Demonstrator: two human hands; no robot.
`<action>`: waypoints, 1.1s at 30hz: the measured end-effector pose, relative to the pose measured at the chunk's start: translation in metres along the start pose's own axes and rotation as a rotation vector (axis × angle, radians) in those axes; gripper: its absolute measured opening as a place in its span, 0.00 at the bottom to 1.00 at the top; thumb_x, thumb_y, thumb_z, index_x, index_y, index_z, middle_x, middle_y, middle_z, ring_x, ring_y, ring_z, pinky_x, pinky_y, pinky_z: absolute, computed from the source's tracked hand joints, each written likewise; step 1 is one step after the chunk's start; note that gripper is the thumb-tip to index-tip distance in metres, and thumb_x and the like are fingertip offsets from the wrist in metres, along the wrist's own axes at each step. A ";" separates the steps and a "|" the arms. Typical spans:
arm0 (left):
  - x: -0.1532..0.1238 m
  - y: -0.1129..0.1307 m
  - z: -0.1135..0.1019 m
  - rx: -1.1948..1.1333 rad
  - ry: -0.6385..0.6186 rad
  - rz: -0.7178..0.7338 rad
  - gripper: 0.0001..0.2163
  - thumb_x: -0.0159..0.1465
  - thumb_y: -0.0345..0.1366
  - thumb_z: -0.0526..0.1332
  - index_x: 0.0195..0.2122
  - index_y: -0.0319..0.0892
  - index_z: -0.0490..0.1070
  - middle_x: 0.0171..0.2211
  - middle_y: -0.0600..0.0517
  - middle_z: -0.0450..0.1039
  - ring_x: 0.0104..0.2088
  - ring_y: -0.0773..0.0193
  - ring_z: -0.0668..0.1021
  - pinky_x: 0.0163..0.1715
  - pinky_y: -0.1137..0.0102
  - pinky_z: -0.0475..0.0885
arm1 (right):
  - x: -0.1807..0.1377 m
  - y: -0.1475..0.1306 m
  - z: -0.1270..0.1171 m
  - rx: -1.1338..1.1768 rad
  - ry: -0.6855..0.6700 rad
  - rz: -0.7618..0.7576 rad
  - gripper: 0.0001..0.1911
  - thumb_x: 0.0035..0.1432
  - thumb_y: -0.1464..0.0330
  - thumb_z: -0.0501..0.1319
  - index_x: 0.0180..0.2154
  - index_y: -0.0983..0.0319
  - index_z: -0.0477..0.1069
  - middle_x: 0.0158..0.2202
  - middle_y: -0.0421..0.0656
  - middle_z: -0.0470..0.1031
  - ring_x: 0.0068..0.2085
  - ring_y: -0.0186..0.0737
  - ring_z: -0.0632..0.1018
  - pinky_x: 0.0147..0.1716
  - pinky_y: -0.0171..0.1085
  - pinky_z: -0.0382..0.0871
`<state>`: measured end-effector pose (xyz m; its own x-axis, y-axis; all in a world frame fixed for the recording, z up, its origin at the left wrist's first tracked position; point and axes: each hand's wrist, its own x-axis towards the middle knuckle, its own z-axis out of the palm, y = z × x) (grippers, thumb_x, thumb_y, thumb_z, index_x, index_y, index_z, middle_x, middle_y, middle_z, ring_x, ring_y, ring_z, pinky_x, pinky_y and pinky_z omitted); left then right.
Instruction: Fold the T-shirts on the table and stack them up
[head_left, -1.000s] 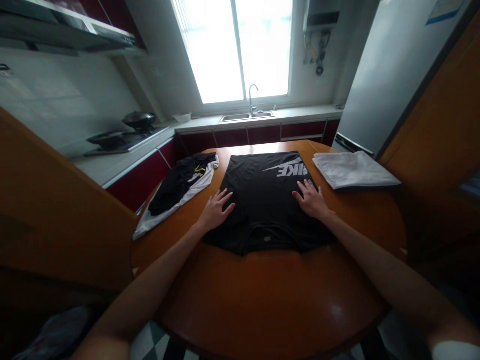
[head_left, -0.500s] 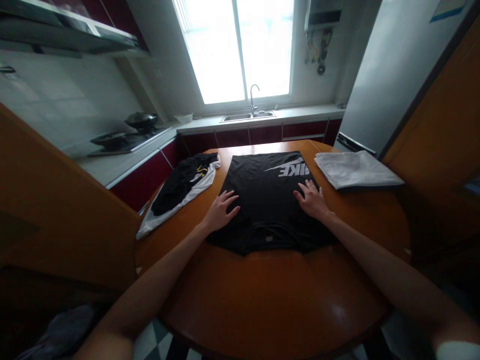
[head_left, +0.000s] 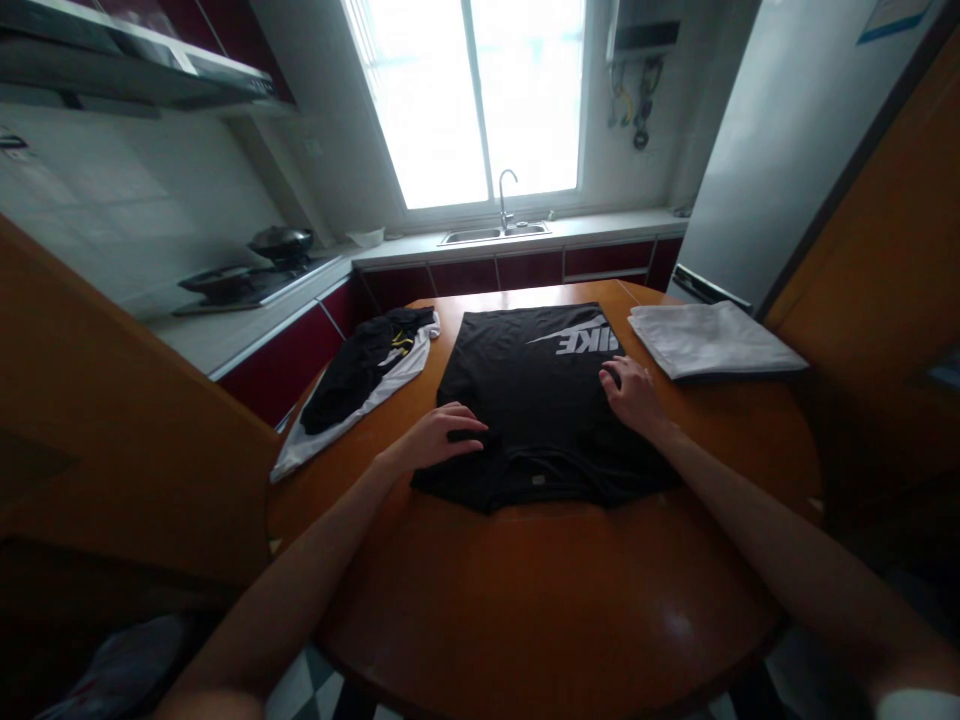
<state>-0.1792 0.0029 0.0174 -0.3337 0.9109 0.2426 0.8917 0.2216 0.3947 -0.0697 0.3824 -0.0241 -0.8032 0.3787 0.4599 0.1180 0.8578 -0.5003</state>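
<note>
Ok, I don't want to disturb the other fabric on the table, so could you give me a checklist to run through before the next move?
1. Black shirt spread out on the table: ok.
2. Collar facing the person: ok.
3. Left hand and right hand at opposite sides of the shirt: ok.
4. Black-and-white clothing apart from the shirt, on the left: ok.
5. Folded pale cloth apart from the shirt, on the right: ok.
6. Fabric pinched in either hand: cannot tell.
</note>
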 end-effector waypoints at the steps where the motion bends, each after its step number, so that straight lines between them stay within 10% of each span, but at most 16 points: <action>1: 0.000 0.003 -0.001 -0.013 -0.024 0.011 0.17 0.67 0.49 0.64 0.49 0.45 0.80 0.42 0.46 0.78 0.44 0.58 0.78 0.47 0.64 0.73 | 0.000 0.000 0.000 0.006 -0.007 0.005 0.24 0.68 0.58 0.49 0.52 0.63 0.75 0.60 0.55 0.71 0.63 0.54 0.68 0.64 0.55 0.55; 9: 0.002 0.018 -0.003 -0.040 -0.090 0.061 0.18 0.65 0.53 0.65 0.43 0.42 0.82 0.34 0.48 0.78 0.38 0.60 0.77 0.41 0.68 0.71 | 0.002 -0.008 -0.009 0.099 0.012 -0.016 0.21 0.64 0.61 0.52 0.47 0.65 0.78 0.57 0.56 0.73 0.60 0.52 0.72 0.63 0.48 0.61; 17: -0.002 0.029 -0.022 -0.031 -0.165 0.044 0.14 0.67 0.48 0.65 0.43 0.44 0.82 0.35 0.49 0.77 0.36 0.64 0.78 0.38 0.72 0.70 | 0.003 -0.032 -0.075 0.326 -0.117 -0.075 0.17 0.60 0.61 0.59 0.42 0.63 0.80 0.41 0.49 0.82 0.41 0.47 0.80 0.43 0.43 0.75; 24: -0.037 0.047 -0.022 0.066 -0.321 0.047 0.08 0.67 0.42 0.66 0.44 0.48 0.82 0.38 0.51 0.78 0.41 0.62 0.79 0.44 0.70 0.70 | -0.068 -0.020 -0.100 0.196 -0.375 -0.357 0.13 0.66 0.63 0.58 0.39 0.59 0.81 0.39 0.47 0.79 0.36 0.40 0.79 0.35 0.38 0.74; 33: -0.075 0.063 -0.004 0.363 -0.199 0.115 0.10 0.71 0.34 0.59 0.51 0.47 0.76 0.42 0.50 0.77 0.43 0.62 0.77 0.46 0.68 0.70 | -0.134 0.006 -0.105 -0.149 -0.353 -0.628 0.09 0.66 0.67 0.61 0.44 0.56 0.79 0.40 0.45 0.78 0.40 0.44 0.77 0.41 0.43 0.69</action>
<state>-0.0993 -0.0527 0.0277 -0.1924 0.9783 0.0766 0.9812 0.1907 0.0290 0.1001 0.3734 -0.0121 -0.8827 -0.3129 0.3506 -0.3687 0.9237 -0.1039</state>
